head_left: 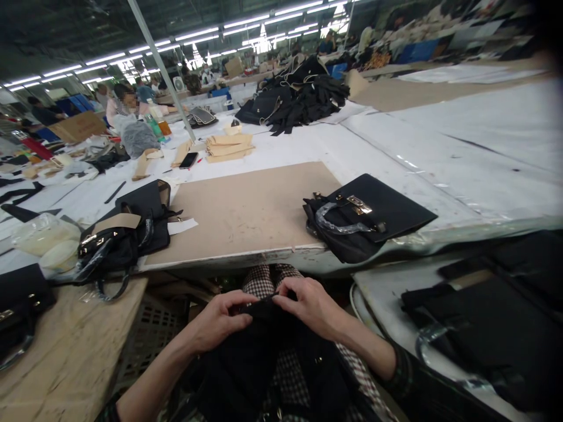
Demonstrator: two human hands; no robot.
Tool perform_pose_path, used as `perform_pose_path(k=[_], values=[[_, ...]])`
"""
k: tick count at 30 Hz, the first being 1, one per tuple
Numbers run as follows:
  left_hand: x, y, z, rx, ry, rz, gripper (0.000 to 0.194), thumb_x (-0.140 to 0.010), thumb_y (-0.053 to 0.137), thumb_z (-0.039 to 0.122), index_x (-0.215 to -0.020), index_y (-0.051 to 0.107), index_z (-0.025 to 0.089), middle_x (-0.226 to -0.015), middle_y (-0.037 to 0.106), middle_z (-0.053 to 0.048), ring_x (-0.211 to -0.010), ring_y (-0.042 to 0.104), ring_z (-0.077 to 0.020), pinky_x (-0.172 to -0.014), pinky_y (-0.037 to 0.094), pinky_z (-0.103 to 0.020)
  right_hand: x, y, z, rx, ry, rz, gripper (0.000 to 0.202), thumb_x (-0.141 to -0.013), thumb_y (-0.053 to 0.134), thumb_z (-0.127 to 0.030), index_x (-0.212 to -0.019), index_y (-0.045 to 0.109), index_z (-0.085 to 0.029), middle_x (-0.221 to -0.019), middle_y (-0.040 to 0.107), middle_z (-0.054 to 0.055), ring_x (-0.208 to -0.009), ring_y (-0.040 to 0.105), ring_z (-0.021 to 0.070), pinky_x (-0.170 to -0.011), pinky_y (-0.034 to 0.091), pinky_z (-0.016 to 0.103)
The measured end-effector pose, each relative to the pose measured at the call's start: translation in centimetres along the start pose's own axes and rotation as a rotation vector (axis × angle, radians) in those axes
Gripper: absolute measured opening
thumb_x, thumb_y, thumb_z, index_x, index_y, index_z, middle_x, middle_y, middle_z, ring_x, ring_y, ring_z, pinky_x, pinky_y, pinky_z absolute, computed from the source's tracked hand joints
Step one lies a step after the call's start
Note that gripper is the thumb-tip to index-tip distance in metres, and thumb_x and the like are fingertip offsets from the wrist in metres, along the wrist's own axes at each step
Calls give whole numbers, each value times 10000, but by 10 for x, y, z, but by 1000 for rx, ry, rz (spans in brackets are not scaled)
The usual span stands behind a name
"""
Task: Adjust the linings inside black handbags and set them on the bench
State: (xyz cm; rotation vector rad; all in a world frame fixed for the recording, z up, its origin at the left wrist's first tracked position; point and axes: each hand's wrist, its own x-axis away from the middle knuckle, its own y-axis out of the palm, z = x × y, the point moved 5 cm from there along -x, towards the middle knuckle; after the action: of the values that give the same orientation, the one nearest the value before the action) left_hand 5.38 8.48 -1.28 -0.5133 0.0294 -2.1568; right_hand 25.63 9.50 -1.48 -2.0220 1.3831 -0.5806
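Observation:
On my lap, over checked cloth, lies a black handbag [250,357] with small gold-coloured fittings; its dark surface hides much of its shape. My left hand [222,319] grips its upper edge between thumb and forefinger. A short way to the right, my right hand [310,305] pinches the same edge, thumb and fingertips together. Beyond my hands, a brown board [246,208] covers part of the white table. A black handbag [378,202] with a gold clasp and plastic-wrapped handle lies at the board's right end. More black bags [145,205] sit at its left end.
Black pieces [303,94] form a heap farther back. Beige pieces [229,146] and a phone [189,160] lie nearer. Bags rest on a wooden surface [74,346] at left and a lower white surface [382,293] at right. A thin pole [162,70] rises from the table; a person [125,105] sits across.

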Motion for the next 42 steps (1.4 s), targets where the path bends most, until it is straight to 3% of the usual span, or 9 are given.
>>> perform_pose_path(k=[13, 20, 25, 29, 34, 39, 42], values=[[2, -5, -3, -110, 17, -5, 339, -845, 633, 247, -1174, 714, 237, -1082, 624, -32, -979, 585, -203, -853, 442, -280, 4, -2, -3, -48, -106, -92, 115, -925, 601, -264, -827, 604, -204, -830, 683, 0, -799, 611, 171, -740, 409, 265], [2, 0, -2, -79, 21, -20, 335, -845, 635, 236, -1172, 709, 242, -1098, 621, -25, -1001, 588, -198, -863, 445, -270, 7, -2, -3, -33, -71, -48, 133, -933, 582, -283, -835, 602, -196, -820, 675, 11, -796, 605, 174, -733, 410, 270], [-2, -1, 7, -197, 75, -39, 316, -847, 632, 232, -1155, 704, 237, -1074, 642, -16, -987, 594, -187, -855, 440, -256, 8, 0, -2, 4, -31, -6, 154, -918, 575, -294, -799, 588, -198, -781, 664, 8, -756, 596, 167, -701, 401, 268], [-15, 3, 21, -386, 145, -32, 251, -862, 646, 328, -1076, 717, 220, -1008, 662, -13, -904, 593, -179, -802, 430, -249, 7, -1, -3, -25, 6, 8, 157, -893, 586, -288, -762, 577, -201, -751, 657, 1, -739, 594, 165, -689, 394, 270], [-36, 24, 32, -524, 247, -74, 254, -925, 565, 387, -899, 725, 192, -870, 685, -5, -815, 597, -175, -741, 411, -239, 8, -4, 0, -100, 59, 83, 147, -819, 650, -265, -806, 512, -217, -745, 633, -30, -703, 573, 154, -666, 388, 263], [-36, 29, 23, -806, 290, 23, 324, -937, 536, 406, -726, 664, 195, -710, 622, -21, -700, 545, -170, -656, 350, -250, 8, -5, 3, -199, 27, 65, 187, -786, 695, -256, -876, 534, -224, -825, 668, -26, -779, 609, 167, -702, 413, 265], [-34, 25, 17, -801, 233, 42, 383, -933, 534, 428, -642, 605, 189, -632, 551, 4, -627, 488, -147, -603, 306, -242, 8, -5, 4, -220, 2, 18, 155, -798, 701, -265, -905, 596, -225, -891, 709, -10, -863, 641, 186, -753, 433, 275]])
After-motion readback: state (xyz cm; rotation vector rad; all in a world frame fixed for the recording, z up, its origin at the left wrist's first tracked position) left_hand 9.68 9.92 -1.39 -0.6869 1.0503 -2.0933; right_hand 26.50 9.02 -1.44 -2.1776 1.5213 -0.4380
